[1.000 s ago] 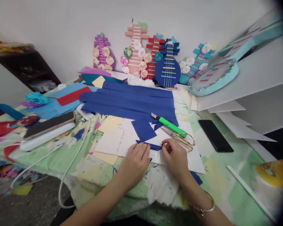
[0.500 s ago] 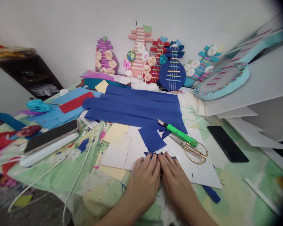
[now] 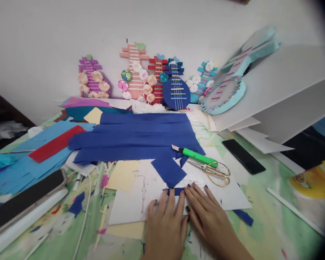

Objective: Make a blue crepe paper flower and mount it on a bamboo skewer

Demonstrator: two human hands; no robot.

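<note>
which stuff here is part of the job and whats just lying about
Seems in use:
small blue strip, at the left hand and right hand
white board beneath
green cutter and gold-handled scissors, nearby
blue sheets

Seems just lying about:
black phone on the right
white stick
red strip

Two bare hands, palms down, side by side with fingertips drawn close.
The bare left hand with dark-painted nails (image 3: 166,222) points almost straight away from the body, its fingers parted and a little arched, the little finger bent and set back from the others, the thumb angled inward. The bare right hand, its nails dark too (image 3: 209,220), comes in on a slant, fingers reaching forward and toward the left one, the little finger fanned outward and the thumb lying toward the other thumb. You can see the backs of both, neither one clenched; the right forearm runs down and outward.
</note>
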